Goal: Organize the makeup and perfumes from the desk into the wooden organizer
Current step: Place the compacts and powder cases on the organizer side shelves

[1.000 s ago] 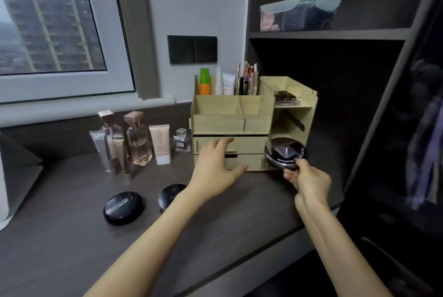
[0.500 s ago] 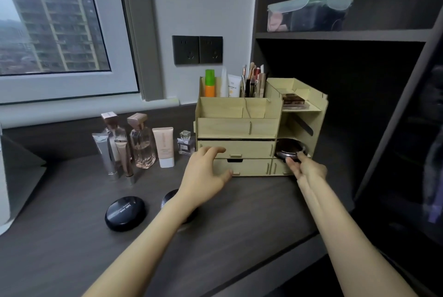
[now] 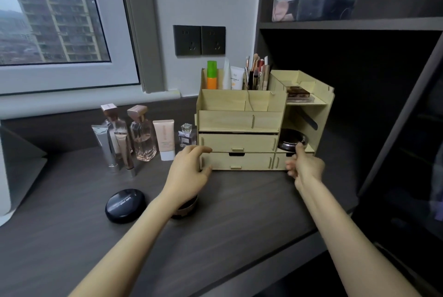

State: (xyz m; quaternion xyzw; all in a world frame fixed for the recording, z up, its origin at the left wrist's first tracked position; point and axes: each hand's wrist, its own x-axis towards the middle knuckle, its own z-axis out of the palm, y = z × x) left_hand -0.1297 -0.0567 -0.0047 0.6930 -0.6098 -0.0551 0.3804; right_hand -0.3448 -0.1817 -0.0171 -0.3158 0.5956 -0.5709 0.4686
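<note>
Nearest on the desk (image 3: 239, 215), at 8 o'clock from the left hand (image 3: 189, 172), lies a black compact (image 3: 125, 205). A second compact (image 3: 185, 209) peeks out from under that wrist. The left hand grasps nothing: its fingers are relaxed and seem to touch the organizer (image 3: 239, 120) at its lower left corner, as if bracing it. The right hand (image 3: 304, 168) grasps nothing either. Its index fingertip touches the shelved compact (image 3: 290, 139) at its 12 o'clock, and the other fingers curl loosely. That compact lies in the low right cubby, its front edge near the lip. The step looks like seating it. Push straight back and level with the fingertip, brace the light box with the left hand so it cannot slide, and stop once the compact clears the lip. Farther off, at 10 o'clock from the left hand, tubes (image 3: 105, 145), two perfumes (image 3: 142, 136), a cream tube (image 3: 164, 139) and a mini perfume (image 3: 187, 134) stand upright beside the organizer's left wall.
</note>
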